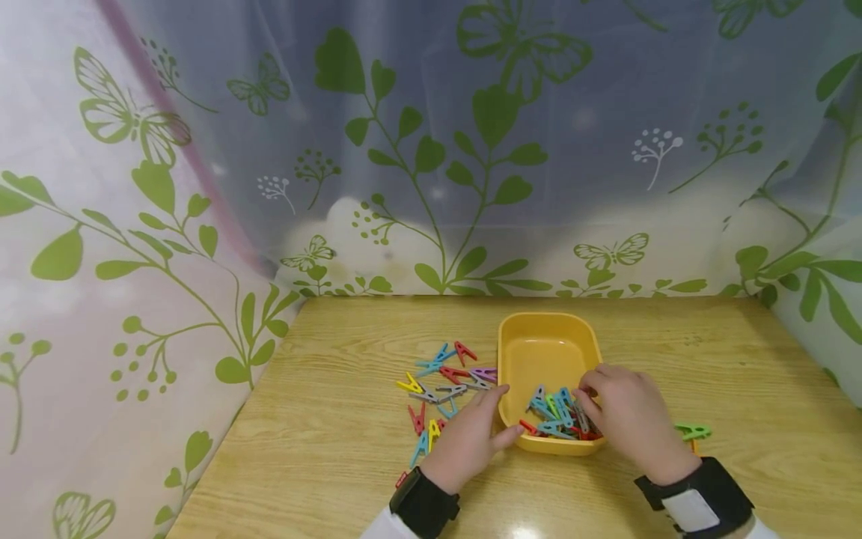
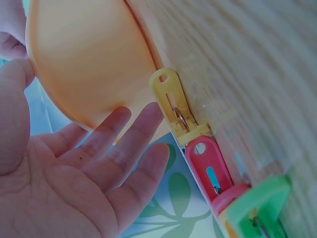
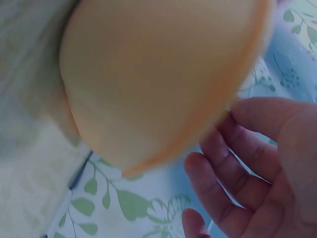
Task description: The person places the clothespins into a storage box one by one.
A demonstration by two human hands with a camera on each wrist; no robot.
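A yellow plastic bin [image 1: 548, 329] stands on the table with a pile of colored clothespins [image 1: 554, 412] at its near end. My left hand [image 1: 468, 438] rests at the bin's left side, fingers extended; in the left wrist view its palm and spread fingers show beside the bin wall. Over the right rim reaches my right hand [image 1: 629, 412], with thumb and forefinger bent close together right at the clothespins. Whether it pinches one I cannot tell; in the right wrist view the bin's rim hides those fingertips. Left of the bin lie scattered clothespins [image 1: 451, 372], several of them close to my left hand.
A green clothespin [image 1: 694, 432] lies right of the bin, partly behind my right wrist, with something orange beneath it. The wooden table [image 1: 323, 419] ends at a leaf-and-butterfly patterned curtain [image 1: 431, 187] behind and at the left.
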